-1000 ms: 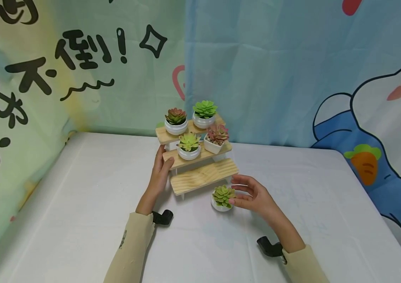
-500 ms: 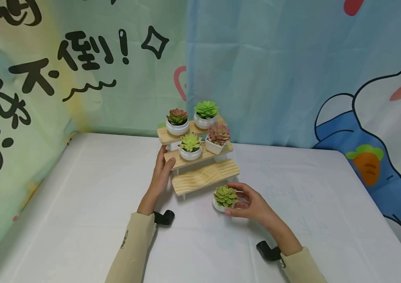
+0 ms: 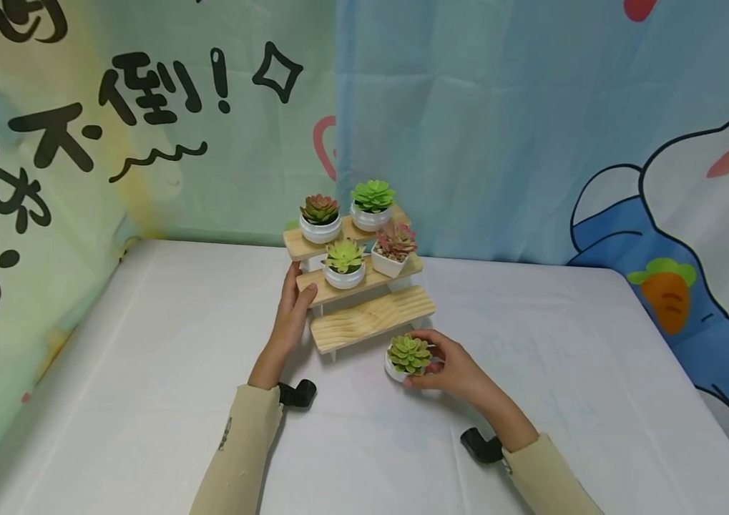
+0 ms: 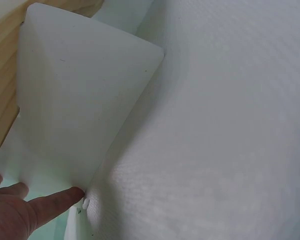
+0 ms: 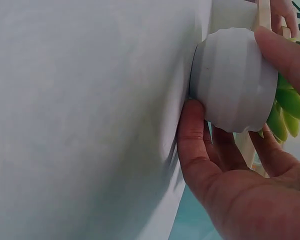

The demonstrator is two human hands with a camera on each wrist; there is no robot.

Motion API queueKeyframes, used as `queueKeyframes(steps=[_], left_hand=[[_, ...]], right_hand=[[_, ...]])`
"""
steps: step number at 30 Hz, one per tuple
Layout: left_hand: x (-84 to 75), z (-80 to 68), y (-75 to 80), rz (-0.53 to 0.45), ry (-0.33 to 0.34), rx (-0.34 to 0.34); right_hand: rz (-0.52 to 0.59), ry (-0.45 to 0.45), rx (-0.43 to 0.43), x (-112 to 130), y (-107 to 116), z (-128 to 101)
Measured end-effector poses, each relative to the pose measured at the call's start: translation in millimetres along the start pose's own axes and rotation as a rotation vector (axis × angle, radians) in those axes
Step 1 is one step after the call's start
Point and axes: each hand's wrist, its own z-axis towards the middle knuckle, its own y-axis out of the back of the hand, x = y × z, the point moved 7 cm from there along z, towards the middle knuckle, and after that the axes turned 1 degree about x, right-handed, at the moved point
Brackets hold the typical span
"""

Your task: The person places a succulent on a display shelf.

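A small white ribbed pot (image 3: 393, 370) (image 5: 235, 80) with a green succulent (image 3: 408, 353) stands on the white tablecloth just in front of a three-tier wooden stand (image 3: 370, 319). My right hand (image 3: 425, 366) grips this pot, thumb under one side and fingers (image 5: 285, 52) round the other. My left hand (image 3: 300, 285) holds the stand's left end at the middle shelf, thumb on the shelf's front edge. In the left wrist view my fingertips (image 4: 52, 205) touch the stand's white leg (image 4: 80, 100). The bottom shelf is bare.
Two potted succulents sit on the top shelf (image 3: 320, 218) (image 3: 372, 204) and two on the middle shelf (image 3: 344, 263) (image 3: 393, 250). A cartoon cloth backdrop (image 3: 499, 129) hangs close behind the stand. White tablecloth (image 3: 145, 343) spreads to both sides.
My right hand, open beside the loose pot a second ago, has wrapped its fingers round it. The left hand has stayed on the stand.
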Motion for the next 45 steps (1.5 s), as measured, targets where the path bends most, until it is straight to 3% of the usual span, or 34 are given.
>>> queueKeyframes(steps=[25, 36, 45], left_hand=[[1.4, 0.6, 0.2, 0.008, -0.008, -0.007], [2.1, -0.2, -1.4, 0.008, 0.009, -0.005], [0.4, 0.4, -0.5, 0.0, -0.003, -0.011]], right_hand=[[-0.12, 0.029, -0.159, 2, 19, -16], [-0.131, 0.02, -0.182, 1, 24, -22], [-0.067, 0.021, -0.218, 12, 26, -14]])
